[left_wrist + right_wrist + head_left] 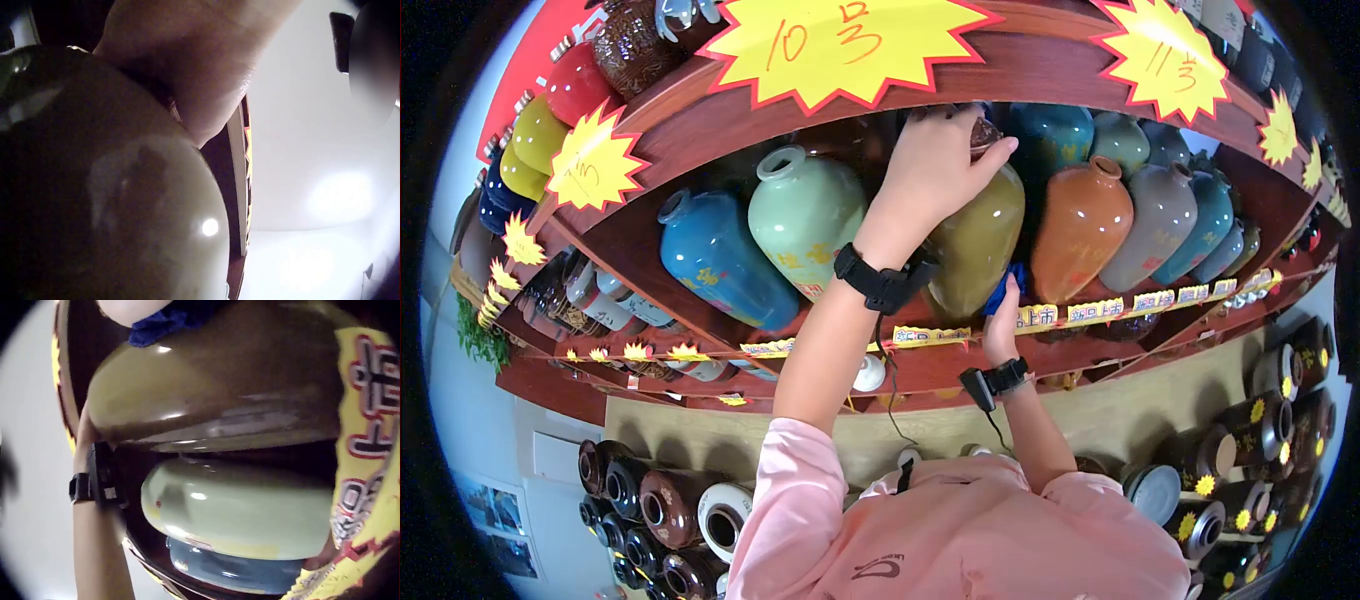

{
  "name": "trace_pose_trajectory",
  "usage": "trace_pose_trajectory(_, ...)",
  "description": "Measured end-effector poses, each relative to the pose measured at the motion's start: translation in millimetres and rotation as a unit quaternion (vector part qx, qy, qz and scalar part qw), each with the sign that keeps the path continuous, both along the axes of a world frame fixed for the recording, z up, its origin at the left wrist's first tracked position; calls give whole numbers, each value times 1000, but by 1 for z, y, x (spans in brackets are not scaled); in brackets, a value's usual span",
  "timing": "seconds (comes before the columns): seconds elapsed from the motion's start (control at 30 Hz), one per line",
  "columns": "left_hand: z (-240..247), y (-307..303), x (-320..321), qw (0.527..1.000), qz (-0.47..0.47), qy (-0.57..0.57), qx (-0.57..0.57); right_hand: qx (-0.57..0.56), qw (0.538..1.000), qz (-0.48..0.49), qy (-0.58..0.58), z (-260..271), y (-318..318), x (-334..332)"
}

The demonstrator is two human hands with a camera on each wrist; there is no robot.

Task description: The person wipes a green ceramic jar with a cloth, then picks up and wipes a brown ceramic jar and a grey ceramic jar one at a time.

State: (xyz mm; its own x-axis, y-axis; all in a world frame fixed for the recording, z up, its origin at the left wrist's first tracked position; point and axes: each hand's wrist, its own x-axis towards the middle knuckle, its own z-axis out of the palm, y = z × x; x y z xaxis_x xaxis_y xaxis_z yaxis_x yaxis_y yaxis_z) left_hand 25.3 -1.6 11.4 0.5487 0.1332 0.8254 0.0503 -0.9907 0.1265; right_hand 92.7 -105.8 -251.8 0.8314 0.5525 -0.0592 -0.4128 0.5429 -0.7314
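A yellow sign (850,50) is fixed above the upright olive jar (972,250), gripped at its top by the left hand (940,155), blue cloth (997,298) held against its right side by the right hand (1002,328).

A glossy, rounded olive-brown jar (112,194) fills the lower left, a bright spot of light reflected on its side. The left hand (187,59) lies against its top, fingers hidden from this angle. Beyond it run a shelf edge (237,169) with yellow, red-bordered labels (249,156) and a pale ceiling (300,137).
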Motion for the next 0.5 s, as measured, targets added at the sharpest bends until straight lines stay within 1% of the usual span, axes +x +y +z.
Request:
trace_pose_trajectory(0.03,1,-1,0,1000,1,9,-4,-11,1000,11,24,-3,-3,-3)
trace_pose_trajectory(0.07,0,-2,0,1000,7,-13,7,-23,1000,-4,10,-5,-4,-3)
trace_pose_trajectory(0.17,7,-16,-5,989,126,74,2,-29,999,-21,3,-15,0,0)
trace_pose_trajectory(0.27,9,-30,4,971,211,107,25,-42,999,-32,2,-31,5,6)
trace_pose_trajectory(0.3,7,-32,7,964,237,116,30,-52,998,-35,4,-28,4,5)
trace_pose_trajectory(0.33,3,-28,12,967,233,92,52,-51,998,-31,9,-26,1,4)
trace_pose_trajectory(0.43,-5,-10,16,984,165,35,57,-27,999,-21,-14,-16,-3,0)
trace_pose_trajectory(0.5,-8,-1,15,993,112,4,49,-36,999,-16,-10,-11,-6,-1)
